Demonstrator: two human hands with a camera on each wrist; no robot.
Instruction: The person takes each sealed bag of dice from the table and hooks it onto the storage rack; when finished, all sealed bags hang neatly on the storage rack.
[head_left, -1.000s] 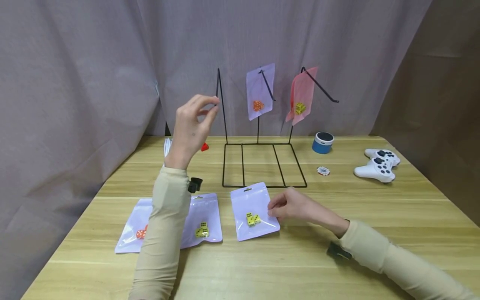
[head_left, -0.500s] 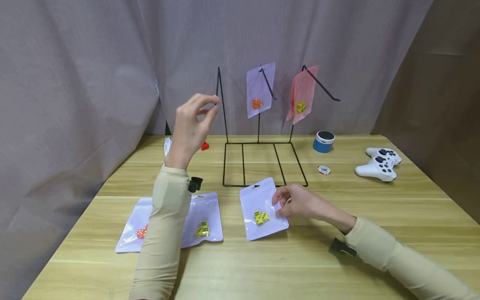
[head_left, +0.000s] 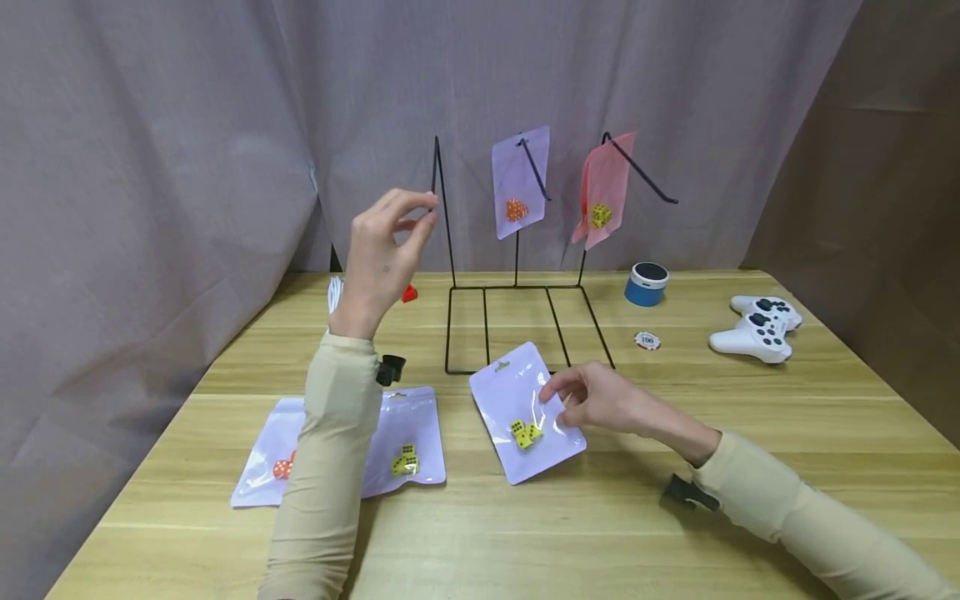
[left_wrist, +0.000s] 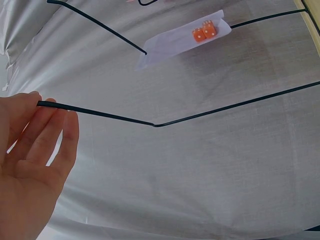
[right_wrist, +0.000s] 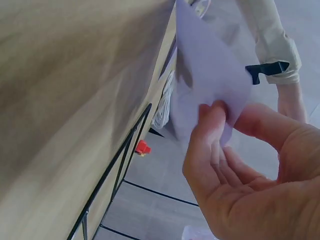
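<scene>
Lifted and tilted since before, the lilac pouch (yellow dice inside) sits pinched in the right hand.

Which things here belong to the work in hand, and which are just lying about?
In hand:
left hand on the wire rack
right hand pinching the purple dice pouch
two hung pouches
two flat pouches

Lying about:
blue speaker
white game controller
poker chip

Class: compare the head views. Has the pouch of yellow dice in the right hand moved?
Yes. The pouch has shifted rightward and tilted, its top now overlapping the wire rack base.
</scene>
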